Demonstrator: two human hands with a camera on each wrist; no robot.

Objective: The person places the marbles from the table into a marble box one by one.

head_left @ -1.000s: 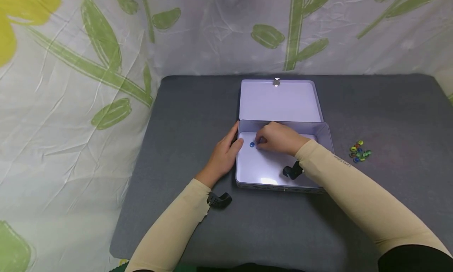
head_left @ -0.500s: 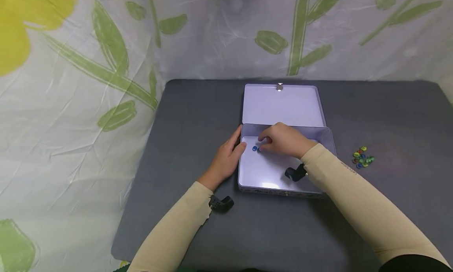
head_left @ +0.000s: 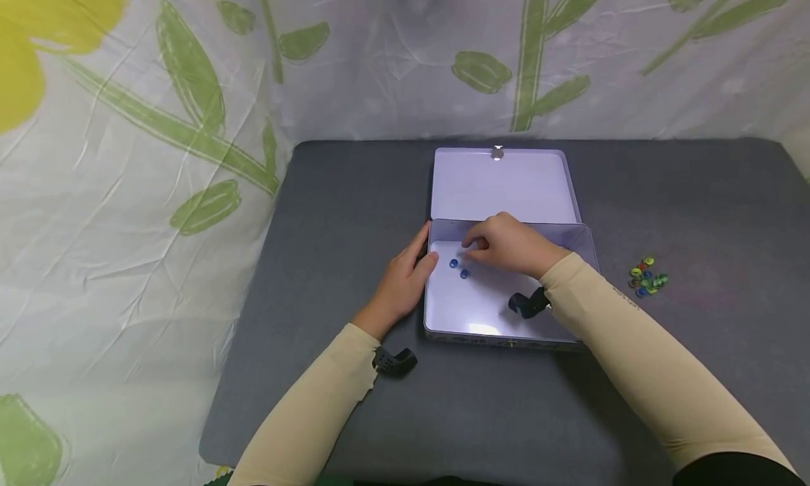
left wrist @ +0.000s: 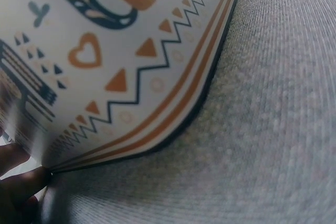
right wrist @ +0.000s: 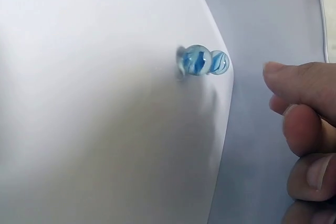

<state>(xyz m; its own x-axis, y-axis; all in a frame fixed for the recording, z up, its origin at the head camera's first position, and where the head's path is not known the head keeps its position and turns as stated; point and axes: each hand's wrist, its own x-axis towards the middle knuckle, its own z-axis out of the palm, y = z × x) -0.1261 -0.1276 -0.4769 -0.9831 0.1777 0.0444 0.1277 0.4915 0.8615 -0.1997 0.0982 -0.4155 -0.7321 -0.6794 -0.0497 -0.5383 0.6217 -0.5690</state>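
An open tin box (head_left: 455, 310) with a pale inside lies on the table. Its patterned outer side (left wrist: 157, 72) fills much of the left wrist view. My left hand (head_left: 397, 285) rests along the box's left wall, fingers straight on the outside and thumb at the rim. Inside the box, near the left end, are a blue-streaked clear marble (head_left: 453, 263) and a second one (head_left: 464, 273). My right hand (head_left: 511, 247) hovers over them, fingers loosely bent and thumb apart, holding nothing. The right wrist view shows the marbles (right wrist: 197, 60) apart from my fingertips.
The box's lid (head_left: 503, 187), with a metal clasp (head_left: 497, 152), is folded back behind it. Several coloured marbles (head_left: 647, 278) lie in a cluster on the dark grey table (head_left: 709, 219) to the right. A patterned white cloth (head_left: 392, 64) hangs behind.
My right hand has let go of the second marble, which now lies nearer the front than the first. The right fingers have opened and lifted slightly. My left hand keeps its place.
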